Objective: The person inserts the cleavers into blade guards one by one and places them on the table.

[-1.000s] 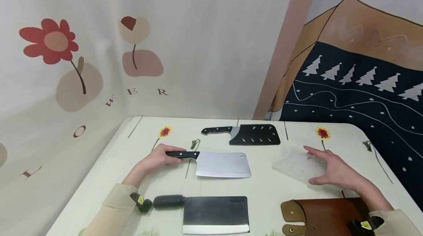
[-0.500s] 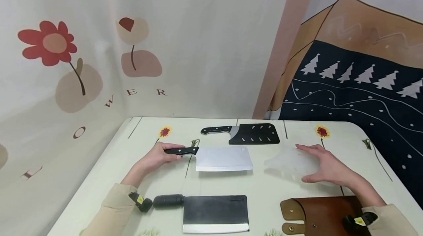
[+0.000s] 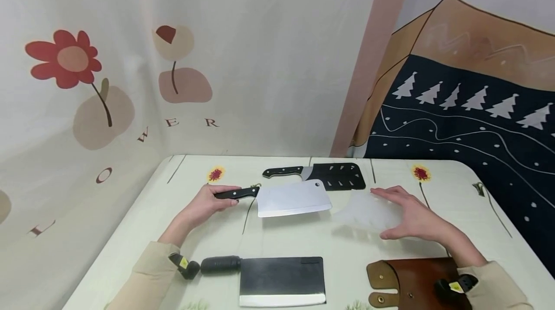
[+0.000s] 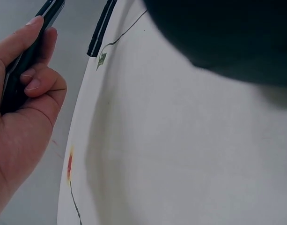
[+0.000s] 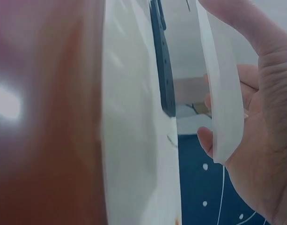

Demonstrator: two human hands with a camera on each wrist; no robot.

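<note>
My left hand (image 3: pixel 210 206) grips the black riveted handle (image 3: pixel 237 194) of a cleaver with a bright steel blade (image 3: pixel 293 199). The blade is raised over the table, its tip pointing right and tilted slightly up, with a shadow below. In the left wrist view, curled fingers wrap the dark handle (image 4: pixel 22 70). My right hand (image 3: pixel 414 216) holds a translucent white blade sheath (image 3: pixel 366 211) between thumb and fingers, its open end facing the blade tip a short gap away. The right wrist view shows the sheath (image 5: pixel 224 89) lying across the palm.
Behind lies another cleaver in a black slotted sheath (image 3: pixel 338 176). At the front lies a large dark-bladed cleaver (image 3: pixel 282 276) with a black handle. A brown leather sheath (image 3: pixel 427 281) with snap straps rests at front right. A curtain (image 3: pixel 260 59) hangs behind the table.
The cleaver has risen off the table and its tip has tilted up. My right hand has moved left with the white sheath, narrowing the gap to the blade.
</note>
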